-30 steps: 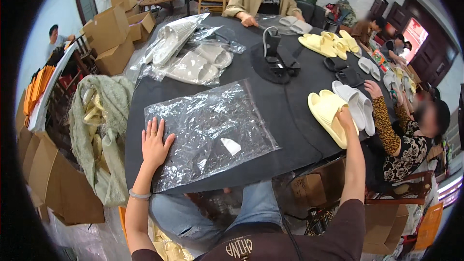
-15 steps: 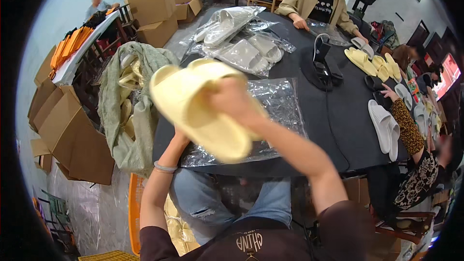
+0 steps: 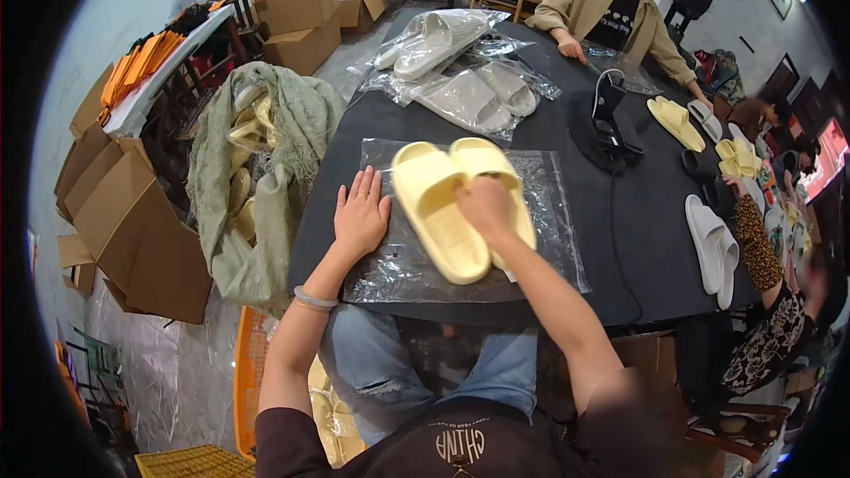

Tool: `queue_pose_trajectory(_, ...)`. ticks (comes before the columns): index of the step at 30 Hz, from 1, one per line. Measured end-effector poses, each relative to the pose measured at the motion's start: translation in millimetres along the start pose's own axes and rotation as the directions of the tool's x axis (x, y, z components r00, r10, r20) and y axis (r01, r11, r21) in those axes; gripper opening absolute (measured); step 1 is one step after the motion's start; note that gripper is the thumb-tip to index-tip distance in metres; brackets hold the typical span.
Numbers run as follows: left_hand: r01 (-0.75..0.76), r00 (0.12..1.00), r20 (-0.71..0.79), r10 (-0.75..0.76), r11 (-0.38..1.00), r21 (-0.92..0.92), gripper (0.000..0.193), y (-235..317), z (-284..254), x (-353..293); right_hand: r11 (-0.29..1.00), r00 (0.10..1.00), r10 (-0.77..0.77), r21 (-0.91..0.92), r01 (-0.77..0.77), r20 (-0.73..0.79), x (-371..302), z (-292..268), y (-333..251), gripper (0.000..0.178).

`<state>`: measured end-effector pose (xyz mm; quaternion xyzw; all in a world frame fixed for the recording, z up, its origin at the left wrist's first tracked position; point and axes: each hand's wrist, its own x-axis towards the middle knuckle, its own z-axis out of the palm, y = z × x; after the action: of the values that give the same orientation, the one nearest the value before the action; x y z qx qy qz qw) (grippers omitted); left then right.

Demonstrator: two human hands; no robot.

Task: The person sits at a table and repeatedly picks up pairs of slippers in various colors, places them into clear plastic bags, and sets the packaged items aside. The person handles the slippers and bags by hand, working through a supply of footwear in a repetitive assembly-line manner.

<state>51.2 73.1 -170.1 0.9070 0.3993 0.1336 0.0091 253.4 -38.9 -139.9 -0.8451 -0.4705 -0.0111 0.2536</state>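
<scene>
Care is needed as the right hand [image 3: 482, 208], fingers closed on the pair of pale yellow slippers [image 3: 456, 204], sets them on the clear plastic bag [image 3: 549, 212], which the left hand [image 3: 360, 217] presses, fingers spread flat, on the dark surface [image 3: 637, 239].

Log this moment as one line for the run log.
left hand: flat on clear plastic bag | right hand: gripping pair of pale yellow foam slippers | slippers: lying on bag | surface: dark table
</scene>
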Motion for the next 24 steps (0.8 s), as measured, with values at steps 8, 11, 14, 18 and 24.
queue_pose_trajectory(8,0.002,0.997,-0.073,-0.002,1.000,-0.004,0.056,-4,2,-2,0.953,0.949,0.276,-0.081,-0.291,-0.153,5,-38,84,0.039)
queue_pose_trajectory(11,0.012,0.998,-0.057,-0.013,1.000,-0.021,0.056,-5,0,-3,0.947,0.943,0.279,-0.114,-0.302,-0.182,3,-34,80,0.039)
queue_pose_trajectory(14,0.064,0.998,0.009,-0.065,0.996,0.062,0.055,5,-13,8,0.960,0.944,0.218,-0.121,-0.253,-0.246,1,-26,86,0.040)
queue_pose_trajectory(18,-0.084,0.993,-0.088,0.084,0.996,0.007,0.051,7,-8,33,0.956,0.935,0.152,-0.193,-0.221,-0.320,1,-22,94,0.039)
queue_pose_trajectory(24,-0.199,0.962,-0.227,0.153,0.960,-0.197,0.043,-10,-7,26,0.964,0.949,0.266,0.065,-0.258,-0.169,7,-43,95,0.041)
